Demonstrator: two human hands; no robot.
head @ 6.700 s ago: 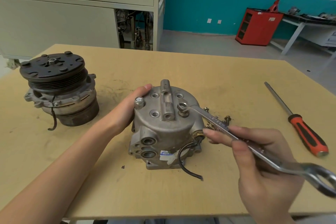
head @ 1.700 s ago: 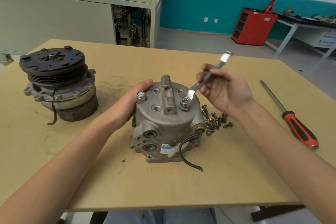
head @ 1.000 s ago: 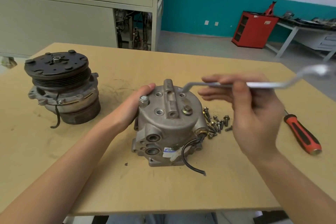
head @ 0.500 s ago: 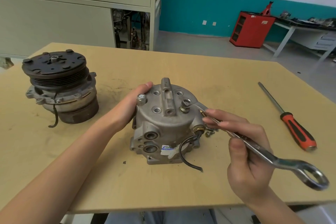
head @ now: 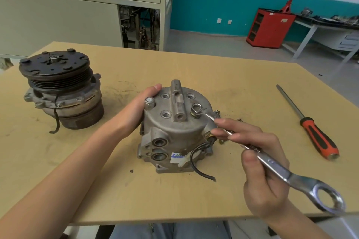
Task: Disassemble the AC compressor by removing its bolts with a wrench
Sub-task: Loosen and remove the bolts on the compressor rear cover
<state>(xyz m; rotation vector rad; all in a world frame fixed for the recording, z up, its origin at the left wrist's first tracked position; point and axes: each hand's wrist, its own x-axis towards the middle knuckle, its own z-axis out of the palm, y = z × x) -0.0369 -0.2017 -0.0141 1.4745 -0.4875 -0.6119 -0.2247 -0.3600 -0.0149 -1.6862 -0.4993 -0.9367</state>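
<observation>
The grey aluminium AC compressor body (head: 174, 134) stands upright in the middle of the wooden table (head: 233, 75). My left hand (head: 139, 108) grips its upper left side, thumb on the top rim. My right hand (head: 258, 163) holds a steel double ring wrench (head: 272, 163) by the shaft. The wrench's small ring end sits over a raised bolt (head: 196, 110) on the right of the compressor's top face. A silver cap bolt (head: 149, 103) stands at the top left. Several loose removed bolts (head: 219, 114) lie behind my right fingers, mostly hidden.
A second compressor with a black clutch pulley (head: 60, 91) stands at the table's left. A screwdriver with an orange and black handle (head: 310, 128) lies at the right. A cut black wire (head: 196, 163) hangs from the compressor's front. A red cabinet (head: 270, 27) stands on the floor beyond.
My right hand swung the wrench off the bolt, up and around to the near right, then set its ring end back on the same bolt. The left hand kept its hold.
</observation>
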